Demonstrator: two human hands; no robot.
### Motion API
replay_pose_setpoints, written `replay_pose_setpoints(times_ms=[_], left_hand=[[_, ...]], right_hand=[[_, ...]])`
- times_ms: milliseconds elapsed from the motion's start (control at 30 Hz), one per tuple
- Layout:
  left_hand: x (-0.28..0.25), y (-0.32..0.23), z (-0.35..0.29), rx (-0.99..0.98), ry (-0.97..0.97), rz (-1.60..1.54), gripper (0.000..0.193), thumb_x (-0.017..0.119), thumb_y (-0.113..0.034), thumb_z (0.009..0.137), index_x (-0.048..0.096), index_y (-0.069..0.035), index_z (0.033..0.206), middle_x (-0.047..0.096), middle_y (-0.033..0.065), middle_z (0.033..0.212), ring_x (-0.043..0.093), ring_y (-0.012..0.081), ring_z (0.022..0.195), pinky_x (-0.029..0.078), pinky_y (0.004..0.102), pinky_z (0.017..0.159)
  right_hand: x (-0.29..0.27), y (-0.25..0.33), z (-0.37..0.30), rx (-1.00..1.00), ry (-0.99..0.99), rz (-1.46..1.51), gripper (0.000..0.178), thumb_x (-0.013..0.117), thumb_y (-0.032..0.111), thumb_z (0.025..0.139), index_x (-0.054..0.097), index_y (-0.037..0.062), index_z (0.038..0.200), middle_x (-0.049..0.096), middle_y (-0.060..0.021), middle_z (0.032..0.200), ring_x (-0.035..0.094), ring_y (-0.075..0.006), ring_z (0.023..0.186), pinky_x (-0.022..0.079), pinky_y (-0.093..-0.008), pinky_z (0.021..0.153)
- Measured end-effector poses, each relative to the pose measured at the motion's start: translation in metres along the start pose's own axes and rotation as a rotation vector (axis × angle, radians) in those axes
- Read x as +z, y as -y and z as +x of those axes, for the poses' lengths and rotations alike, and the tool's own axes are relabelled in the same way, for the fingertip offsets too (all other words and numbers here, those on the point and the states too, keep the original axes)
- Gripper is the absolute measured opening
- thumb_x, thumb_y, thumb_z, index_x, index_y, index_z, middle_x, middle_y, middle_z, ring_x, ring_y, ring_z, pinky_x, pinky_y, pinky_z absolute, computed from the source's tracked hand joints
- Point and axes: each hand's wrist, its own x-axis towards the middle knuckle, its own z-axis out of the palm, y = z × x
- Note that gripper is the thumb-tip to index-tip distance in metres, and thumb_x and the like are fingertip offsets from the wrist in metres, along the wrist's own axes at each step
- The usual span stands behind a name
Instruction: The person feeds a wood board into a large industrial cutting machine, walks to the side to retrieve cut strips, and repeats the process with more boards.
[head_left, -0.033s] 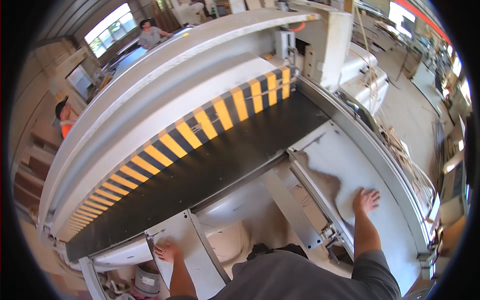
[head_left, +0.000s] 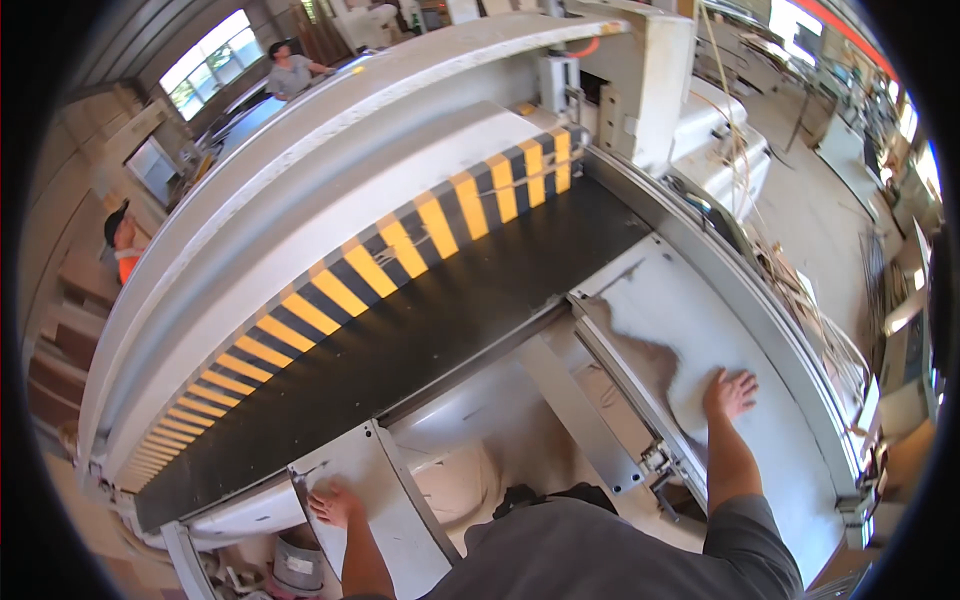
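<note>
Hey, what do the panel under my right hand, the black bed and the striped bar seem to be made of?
The panel: probably metal, painted or bare, given its smooth pale sheen.
The black bed: satin, with faint reflections; coated metal or rubbery sheet, unclear.
The striped bar: likely metal, rigid-edged, under yellow-and-black paint or tape.

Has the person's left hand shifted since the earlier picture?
No, not visibly: the left hand lies over the same part of the pale panel, near its left edge, so there is no direction to report.
</note>
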Motion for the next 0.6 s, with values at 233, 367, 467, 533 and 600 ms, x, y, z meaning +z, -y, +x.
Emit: replay_pose_setpoints(times_ms=[233, 367, 467, 533, 600], left_hand=[[0.028, 0.014, 0.008, 0.182, -0.070, -0.167, 0.059, 0.048, -0.042, 0.103, 0.043, -0.004, 0.148, 0.041, 0.0194, 0.154, 0.040, 0.0388, 0.141, 0.033, 0.0504, 0.116], [0.047, -0.041, 0.004, 0.615, -0.145, -0.615, 0.053, 0.057, -0.027, 0.101, 0.045, 0.000, 0.145, 0.046, 0.0254, 0.148, 0.045, 0.0441, 0.134, 0.035, 0.0505, 0.115], [0.020, -0.143, -0.027, 0.905, 0.100, -0.865, 0.054, 0.060, -0.020, 0.098, 0.044, 0.001, 0.145, 0.045, 0.0238, 0.149, 0.043, 0.0405, 0.137, 0.033, 0.0466, 0.116], [0.006, -0.208, -0.048, 1.043, 0.214, -0.737, 0.054, 0.063, -0.018, 0.095, 0.047, -0.003, 0.144, 0.044, 0.0208, 0.151, 0.041, 0.0393, 0.139, 0.032, 0.0460, 0.116], [0.002, -0.266, -0.071, 1.142, 0.292, -0.749, 0.053, 0.063, -0.019, 0.095, 0.048, -0.002, 0.142, 0.044, 0.0212, 0.151, 0.042, 0.0402, 0.138, 0.033, 0.0449, 0.116]], right_hand=[[-0.020, -0.002, -0.007, -0.037, 0.015, 0.065, 0.078, 0.040, 0.056, 0.101, 0.027, 0.0046, 0.158, 0.022, -0.0154, 0.167, 0.015, -0.0348, 0.155, 0.012, -0.0605, 0.122], [-0.010, -0.011, -0.002, -0.030, 0.003, 0.081, 0.080, 0.040, 0.058, 0.100, 0.026, 0.0055, 0.158, 0.023, -0.0160, 0.166, 0.014, -0.0350, 0.155, 0.011, -0.0615, 0.121], [-0.016, -0.008, -0.009, -0.034, 0.048, 0.076, 0.080, 0.040, 0.056, 0.101, 0.024, 0.0041, 0.159, 0.020, -0.0162, 0.167, 0.013, -0.0351, 0.155, 0.009, -0.0592, 0.122], [-0.015, -0.009, -0.008, -0.032, 0.043, 0.066, 0.080, 0.039, 0.056, 0.101, 0.024, 0.0040, 0.159, 0.020, -0.0163, 0.167, 0.013, -0.0352, 0.155, 0.009, -0.0592, 0.122], [-0.011, -0.009, -0.006, -0.035, 0.040, 0.056, 0.079, 0.039, 0.056, 0.101, 0.024, 0.0040, 0.159, 0.020, -0.0163, 0.167, 0.013, -0.0353, 0.155, 0.009, -0.0592, 0.122]])
